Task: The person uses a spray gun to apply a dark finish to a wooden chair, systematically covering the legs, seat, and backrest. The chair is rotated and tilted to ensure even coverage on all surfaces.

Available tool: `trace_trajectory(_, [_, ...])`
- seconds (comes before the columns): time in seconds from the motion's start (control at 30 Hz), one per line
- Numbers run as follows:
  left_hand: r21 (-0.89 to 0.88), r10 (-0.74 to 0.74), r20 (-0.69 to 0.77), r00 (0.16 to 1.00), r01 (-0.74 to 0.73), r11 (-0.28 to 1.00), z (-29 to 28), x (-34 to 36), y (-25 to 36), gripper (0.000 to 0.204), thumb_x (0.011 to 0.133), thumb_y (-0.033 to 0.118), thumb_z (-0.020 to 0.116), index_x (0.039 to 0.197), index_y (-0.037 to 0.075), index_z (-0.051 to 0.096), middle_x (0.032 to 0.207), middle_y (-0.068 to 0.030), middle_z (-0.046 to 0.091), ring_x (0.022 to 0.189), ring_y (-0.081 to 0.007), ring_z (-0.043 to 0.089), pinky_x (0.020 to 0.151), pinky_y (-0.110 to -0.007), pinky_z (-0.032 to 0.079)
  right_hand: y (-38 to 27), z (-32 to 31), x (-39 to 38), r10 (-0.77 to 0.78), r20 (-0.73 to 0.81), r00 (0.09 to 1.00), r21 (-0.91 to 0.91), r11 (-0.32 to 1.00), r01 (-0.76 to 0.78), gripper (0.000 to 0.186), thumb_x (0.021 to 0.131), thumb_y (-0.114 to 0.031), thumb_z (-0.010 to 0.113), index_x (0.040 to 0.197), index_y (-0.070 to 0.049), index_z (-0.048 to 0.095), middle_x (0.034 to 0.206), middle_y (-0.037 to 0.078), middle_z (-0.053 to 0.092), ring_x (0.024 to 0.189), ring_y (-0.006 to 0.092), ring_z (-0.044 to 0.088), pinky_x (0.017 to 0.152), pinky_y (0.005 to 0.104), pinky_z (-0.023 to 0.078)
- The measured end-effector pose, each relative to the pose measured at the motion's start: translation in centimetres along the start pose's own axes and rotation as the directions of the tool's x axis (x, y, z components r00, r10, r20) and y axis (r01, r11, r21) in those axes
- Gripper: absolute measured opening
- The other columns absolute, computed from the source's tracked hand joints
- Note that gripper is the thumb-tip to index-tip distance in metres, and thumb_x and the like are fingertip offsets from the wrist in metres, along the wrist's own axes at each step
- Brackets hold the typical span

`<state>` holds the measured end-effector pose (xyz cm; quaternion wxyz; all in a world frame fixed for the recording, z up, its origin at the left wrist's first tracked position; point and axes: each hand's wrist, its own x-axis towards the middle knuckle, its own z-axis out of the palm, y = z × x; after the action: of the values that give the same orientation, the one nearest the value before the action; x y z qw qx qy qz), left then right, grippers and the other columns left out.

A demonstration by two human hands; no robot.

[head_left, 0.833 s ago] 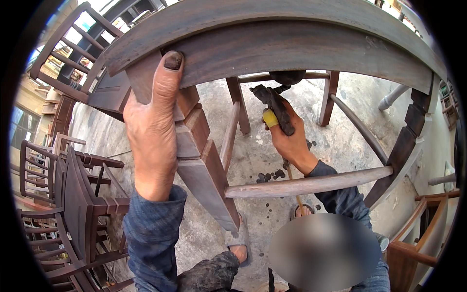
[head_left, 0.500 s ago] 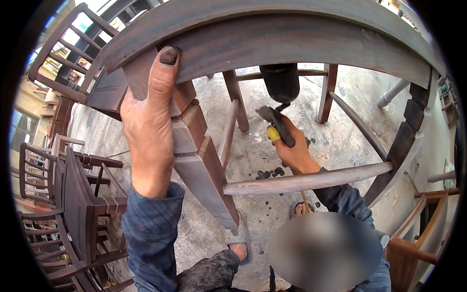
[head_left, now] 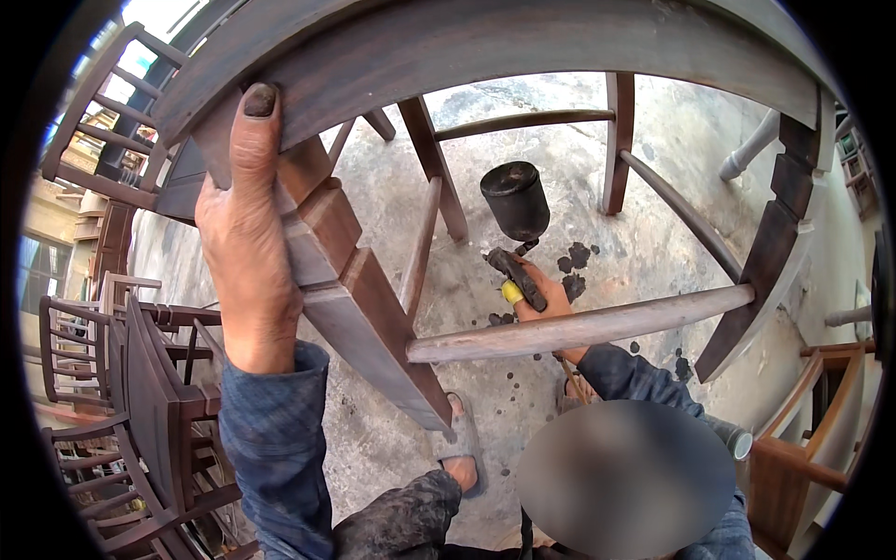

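Note:
A dark wooden chair (head_left: pixel 551 61) is tilted in front of me, its legs and round rungs showing below the seat's edge. My left hand (head_left: pixel 247 233) is closed round the seat's corner at the top of the near-left leg (head_left: pixel 378 327), thumb lying up along the edge. Behind the near rung (head_left: pixel 579 327), my right hand (head_left: pixel 553 301) grips the dark handle of a spray gun (head_left: pixel 519 278). Its black round cup (head_left: pixel 516 205) shows between the chair's legs. Yellow material (head_left: pixel 511 291) wraps one of my right fingers. The rung partly hides my right wrist.
Several dark chairs (head_left: pixel 154 392) crowd the left side. More wooden furniture (head_left: pixel 798 457) stands at the lower right, near a pale pipe (head_left: pixel 751 145). Dark spots mark the concrete floor (head_left: pixel 373 373). A thin hose (head_left: pixel 571 378) hangs below my right hand. A blurred oval covers the lower right.
The chair's near-left corner has shifted left with my left hand on it. The spray gun has moved slightly toward me, and its cup, partly hidden by the seat's edge before, now shows whole.

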<state>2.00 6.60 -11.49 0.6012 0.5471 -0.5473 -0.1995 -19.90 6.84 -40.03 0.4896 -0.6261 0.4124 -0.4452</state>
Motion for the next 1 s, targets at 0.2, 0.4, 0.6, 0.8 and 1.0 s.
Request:
trace_trajectory(0.2, [-0.002,0.024,0.003,1.0,-0.024,1.0,-0.2,-0.1,-0.2,0.065,0.095,0.056,0.063,0.121,-0.003,0.066,0.112,-0.0141,0.066,0.102,-0.0173,0.064,0.093,-0.031,0.05,1.8,-1.1,-2.0,-0.083,0.126,0.989,-0.058,0.994,0.09,0.063,0.086,-0.011,0.061,0.146,-0.003,0.043,0.119,0.024,0.063,0.099,0.0307,0.064,0.09,0.0306,0.047])
trace_trajectory(0.4, [0.094,0.035,-0.013,0.999,-0.034,0.995,-0.9,0.4,-0.9,0.086,0.087,0.069,0.064,0.121,-0.01,0.057,0.098,-0.0157,0.065,0.085,-0.0184,0.07,0.073,-0.028,0.061,-0.1,-0.8,-1.2,0.041,0.049,0.998,-0.107,0.994,-0.035,0.056,0.088,-0.011,0.062,0.143,-0.005,0.049,0.094,0.023,0.064,0.077,0.025,0.062,0.075,0.03,0.049])
trace_trajectory(0.6, [0.143,0.023,-0.045,0.999,-0.016,0.99,-1.2,0.6,-1.1,0.087,0.087,0.071,0.062,0.122,-0.009,0.057,0.099,-0.0164,0.065,0.087,-0.0202,0.07,0.073,-0.03,0.061,-2.5,-1.6,1.2,-0.062,-0.066,0.996,-0.034,0.998,0.059,0.05,0.089,-0.014,0.065,0.138,-0.005,0.055,0.075,0.013,0.059,0.067,0.0115,0.05,0.063,0.0271,0.045])
trace_trajectory(0.8, [-0.004,-0.124,-0.028,0.992,0.124,0.992,0.5,-1.3,1.0,0.083,0.088,0.061,0.068,0.131,-0.008,0.053,0.121,-0.0171,0.061,0.106,-0.0225,0.062,0.094,-0.034,0.05,-5.0,-7.5,4.9,0.084,0.045,0.995,0.045,0.995,-0.086,0.053,0.094,-0.024,0.068,0.141,-0.003,0.054,0.075,0.0,0.06,0.066,0.0068,0.053,0.056,0.0254,0.04])
trace_trajectory(1.0, [0.059,-0.075,-0.046,0.996,0.077,0.995,-0.7,-2.2,-0.1,0.079,0.092,0.065,0.06,0.128,-0.005,0.051,0.106,-0.0154,0.062,0.091,-0.0213,0.067,0.077,-0.032,0.06,-8.0,-10.1,6.5,0.274,0.002,0.962,0.099,0.957,-0.273,0.055,0.094,-0.027,0.069,0.138,0.003,0.054,0.079,0.002,0.066,0.07,0.0088,0.059,0.061,0.0244,0.044])
